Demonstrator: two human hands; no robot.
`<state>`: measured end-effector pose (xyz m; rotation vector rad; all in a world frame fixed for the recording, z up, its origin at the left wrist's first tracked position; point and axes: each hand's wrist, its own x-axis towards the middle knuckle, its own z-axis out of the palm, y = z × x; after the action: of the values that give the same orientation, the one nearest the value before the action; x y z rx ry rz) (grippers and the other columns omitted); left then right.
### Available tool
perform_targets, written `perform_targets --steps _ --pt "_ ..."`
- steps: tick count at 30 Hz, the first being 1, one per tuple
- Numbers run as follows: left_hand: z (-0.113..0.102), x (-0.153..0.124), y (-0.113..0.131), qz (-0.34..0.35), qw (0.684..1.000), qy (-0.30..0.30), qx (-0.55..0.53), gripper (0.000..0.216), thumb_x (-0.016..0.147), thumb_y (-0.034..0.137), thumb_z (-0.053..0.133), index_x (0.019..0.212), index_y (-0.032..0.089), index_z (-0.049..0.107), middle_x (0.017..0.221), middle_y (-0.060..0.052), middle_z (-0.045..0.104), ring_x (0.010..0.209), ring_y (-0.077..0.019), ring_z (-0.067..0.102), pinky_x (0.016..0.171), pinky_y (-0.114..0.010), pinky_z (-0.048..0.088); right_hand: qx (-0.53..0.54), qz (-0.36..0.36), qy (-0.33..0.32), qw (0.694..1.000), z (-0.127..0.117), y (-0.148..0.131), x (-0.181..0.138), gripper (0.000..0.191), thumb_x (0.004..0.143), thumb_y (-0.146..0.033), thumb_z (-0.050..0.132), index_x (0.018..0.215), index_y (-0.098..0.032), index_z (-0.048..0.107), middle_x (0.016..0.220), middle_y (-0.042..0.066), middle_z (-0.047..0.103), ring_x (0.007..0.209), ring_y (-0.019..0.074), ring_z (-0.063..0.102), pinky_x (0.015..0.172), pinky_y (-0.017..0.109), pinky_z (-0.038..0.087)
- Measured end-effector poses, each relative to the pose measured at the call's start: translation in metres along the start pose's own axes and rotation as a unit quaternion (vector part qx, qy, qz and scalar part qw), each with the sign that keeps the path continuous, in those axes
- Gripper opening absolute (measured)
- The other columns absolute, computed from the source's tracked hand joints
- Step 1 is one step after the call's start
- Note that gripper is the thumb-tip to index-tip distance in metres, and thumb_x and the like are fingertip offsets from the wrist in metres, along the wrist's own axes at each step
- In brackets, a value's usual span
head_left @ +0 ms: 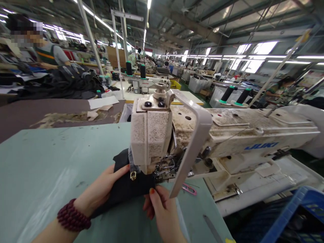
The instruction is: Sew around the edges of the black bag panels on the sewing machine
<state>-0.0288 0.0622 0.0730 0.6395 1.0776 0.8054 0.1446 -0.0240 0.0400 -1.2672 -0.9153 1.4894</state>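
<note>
A black fabric piece lies on the pale green table under the head of a sewing machine. It carries a small gold-coloured metal fitting near its upper part. My left hand holds the fabric's left side, thumb on top and the other fingers hidden beneath. At the front right edge, close to the presser foot, my right hand pinches the fabric between thumb and curled fingers. The needle area is partly hidden by the machine's head and a pale bent guard arm.
Right of my right hand lie a pink thread snipper and a flat grey strip. A blue basket stands at the lower right. Dark cloth is heaped at the back left beside a person.
</note>
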Motion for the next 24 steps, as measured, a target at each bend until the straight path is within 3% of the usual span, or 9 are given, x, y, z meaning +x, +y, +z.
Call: perform_targets --steps 3,6,9,15,24 --pt "-0.006 -0.007 0.005 0.006 0.997 -0.077 0.032 0.047 0.072 0.042 0.079 0.110 0.018 0.065 0.087 -0.006 0.074 0.072 -0.0235 0.070 0.060 -0.028 0.057 0.007 -0.008 0.003 1.000 0.001 -0.001 0.000 0.065 0.077 -0.076 0.051 0.078 -0.011 0.052 0.061 0.001 0.053 0.048 0.0033 0.044 0.044 0.013 0.032" --pt "-0.009 -0.017 0.014 -0.016 0.976 -0.167 0.137 0.039 0.072 0.040 0.079 0.102 0.018 0.067 0.082 -0.006 0.072 0.060 -0.0160 0.064 0.047 -0.019 0.048 0.007 -0.014 0.000 1.000 0.001 -0.004 -0.001 0.064 0.078 -0.075 0.050 0.075 -0.012 0.050 0.061 0.002 0.054 0.047 0.0029 0.044 0.044 0.012 0.032" --pt "-0.009 -0.019 0.016 -0.031 0.966 -0.164 0.197 0.030 0.075 0.035 0.077 0.097 0.016 0.068 0.076 -0.004 0.069 0.056 -0.0118 0.058 0.049 -0.018 0.045 0.009 -0.007 0.001 1.000 0.004 -0.008 -0.001 0.066 0.076 -0.078 0.050 0.072 -0.012 0.048 0.059 0.001 0.053 0.045 0.0022 0.043 0.043 0.011 0.032" --pt "-0.018 -0.003 0.010 -0.001 0.959 -0.177 0.222 0.025 0.079 0.037 0.073 0.085 0.014 0.068 0.071 -0.003 0.066 0.060 -0.0130 0.054 0.055 -0.022 0.046 0.032 0.009 0.045 0.998 0.010 -0.011 0.006 0.074 0.068 -0.084 0.051 0.078 -0.011 0.053 0.058 0.003 0.056 0.041 0.0031 0.044 0.041 0.012 0.035" --pt "-0.019 0.005 0.015 0.027 0.955 -0.188 0.229 0.023 0.079 0.034 0.073 0.091 0.015 0.069 0.080 -0.005 0.068 0.067 -0.0155 0.056 0.057 -0.023 0.047 0.045 0.019 0.072 0.996 0.017 -0.013 0.010 0.077 0.066 -0.084 0.053 0.082 -0.010 0.057 0.060 0.005 0.060 0.040 0.0039 0.047 0.040 0.012 0.036"
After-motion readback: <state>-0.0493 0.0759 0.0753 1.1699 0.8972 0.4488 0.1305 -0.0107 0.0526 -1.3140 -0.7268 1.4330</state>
